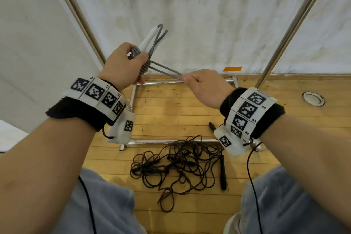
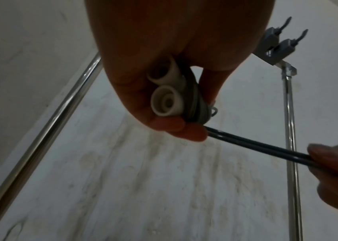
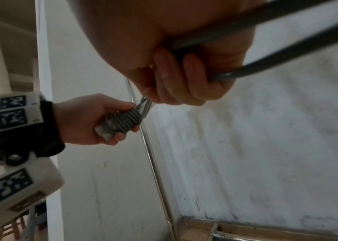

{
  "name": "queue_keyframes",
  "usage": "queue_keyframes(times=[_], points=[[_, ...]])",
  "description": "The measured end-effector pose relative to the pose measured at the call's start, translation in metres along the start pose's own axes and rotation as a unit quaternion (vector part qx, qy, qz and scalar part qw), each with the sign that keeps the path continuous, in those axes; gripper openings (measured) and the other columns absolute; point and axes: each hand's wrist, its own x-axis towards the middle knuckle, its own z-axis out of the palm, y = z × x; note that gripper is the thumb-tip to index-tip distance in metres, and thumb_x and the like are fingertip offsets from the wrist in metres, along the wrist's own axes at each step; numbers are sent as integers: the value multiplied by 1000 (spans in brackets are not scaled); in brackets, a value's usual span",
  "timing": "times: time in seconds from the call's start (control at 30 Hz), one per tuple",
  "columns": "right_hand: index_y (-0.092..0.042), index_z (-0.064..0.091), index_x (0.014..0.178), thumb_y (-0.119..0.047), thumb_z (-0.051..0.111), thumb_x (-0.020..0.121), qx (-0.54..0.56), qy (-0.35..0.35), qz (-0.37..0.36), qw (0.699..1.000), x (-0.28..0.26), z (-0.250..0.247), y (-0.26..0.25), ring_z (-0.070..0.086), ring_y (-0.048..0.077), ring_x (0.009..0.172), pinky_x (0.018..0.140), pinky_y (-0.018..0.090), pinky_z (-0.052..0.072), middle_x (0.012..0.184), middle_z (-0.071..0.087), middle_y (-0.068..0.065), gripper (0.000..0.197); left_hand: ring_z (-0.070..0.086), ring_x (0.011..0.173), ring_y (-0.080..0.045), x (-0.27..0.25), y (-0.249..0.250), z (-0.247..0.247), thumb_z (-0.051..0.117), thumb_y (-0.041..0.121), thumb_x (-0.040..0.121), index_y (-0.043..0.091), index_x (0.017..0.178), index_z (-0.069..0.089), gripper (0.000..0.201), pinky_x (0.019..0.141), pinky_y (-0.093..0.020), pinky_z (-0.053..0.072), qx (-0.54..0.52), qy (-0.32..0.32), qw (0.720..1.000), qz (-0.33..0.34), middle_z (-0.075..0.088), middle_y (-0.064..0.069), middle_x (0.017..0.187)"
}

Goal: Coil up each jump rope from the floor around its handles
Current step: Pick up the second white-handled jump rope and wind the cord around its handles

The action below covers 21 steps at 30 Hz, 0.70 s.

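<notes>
A person's two forearms reach forward over a wooden floor (image 1: pixel 161 112), each wrist wrapped in a black band with white marker tiles. The left hand (image 1: pixel 121 66) is raised in front of a white sheet (image 1: pixel 209 15) and curls around a pair of white handles (image 2: pixel 167 101) held side by side. A grey rope (image 1: pixel 165 70) is wound in tight turns around the handles; the coils show just below the thumb in the head view and as a ribbed bundle (image 3: pixel 126 120) in the right wrist view. Beyond the fist, the handle tips and a loop of grey rope stick up and away.

Two strands of the grey rope run taut from the coil, down and to the right, into the right hand (image 1: pixel 205 87). That hand is closed on the strands, fingers curled over them and the thumb pressed against them.

On the floor below, between the person's knees, a black rope (image 1: pixel 176 165) lies in a loose tangle. One black handle (image 1: pixel 223 173) lies along the right side of the tangle.

A metal frame (image 1: pixel 171 82) with shiny tubes stands on the floor ahead, its uprights rising on both sides of the sheet. A strip of orange tape (image 1: pixel 232 68) sits at the sheet's lower edge.
</notes>
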Motion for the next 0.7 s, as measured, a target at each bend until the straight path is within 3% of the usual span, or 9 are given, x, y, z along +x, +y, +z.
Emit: queue_keyframes(times=[0.13, 0.23, 0.3, 0.37, 0.47, 0.6, 0.7], points=[[-19, 29, 52, -38, 38, 98, 8, -8, 50, 999, 3, -7, 10, 29, 12, 43, 46, 24, 24, 46, 28, -7, 51, 63, 52, -20, 2, -2, -11, 58, 26, 94, 13, 102, 55, 16, 45, -27, 50, -53, -55, 997, -10, 67, -18, 96], [-17, 30, 52, -39, 39, 97, -2, -28, 86, 996, 5, -11, 14, 31, 14, 44, 48, 28, 25, 48, 31, -5, 51, 64, 54, -20, 0, -3, -12, 59, 26, 93, 20, 97, 57, 7, 46, -27, 52, -37, -78, 996, -10, 67, -15, 96], [-17, 31, 53, -39, 38, 98, -12, -49, 79, 996, 3, -10, 11, 32, 14, 45, 50, 28, 26, 49, 32, -4, 50, 65, 54, -18, -1, -6, -9, 59, 32, 92, 26, 95, 55, 7, 48, -29, 54, 56, -60, 996, 15, 67, -6, 91], [-19, 31, 54, -40, 38, 98, 3, -68, 43, 997, 0, -5, 4, 29, 9, 42, 50, 27, 26, 50, 30, -7, 49, 65, 61, -18, -1, -11, -4, 57, 40, 91, 28, 101, 52, 16, 55, -33, 54, 194, -26, 979, 61, 64, 3, 86], [-19, 32, 54, -39, 38, 98, 9, -89, -13, 996, -6, 6, -13, 29, 6, 38, 48, 24, 25, 48, 31, -9, 49, 58, 64, -14, -1, -17, 4, 55, 44, 91, 29, 104, 45, 22, 53, -27, 42, 293, -6, 952, 83, 57, 8, 79], [-16, 39, 56, -32, 40, 98, -41, -100, -88, 990, -12, 11, -27, 38, 7, 43, 45, 17, 30, 49, 38, -6, 46, 53, 67, -20, -6, -27, 23, 54, 42, 93, 23, 107, 41, 27, 60, -32, 40, 399, -69, 912, 72, 49, 5, 75], [-21, 39, 57, -31, 41, 98, -24, -44, -82, 995, -11, 0, -22, 42, 4, 45, 46, 17, 31, 53, 38, -8, 42, 55, 72, -19, -12, -29, 32, 54, 41, 93, 25, 107, 38, 27, 59, -33, 44, 417, -160, 891, 81, 50, 7, 79]])
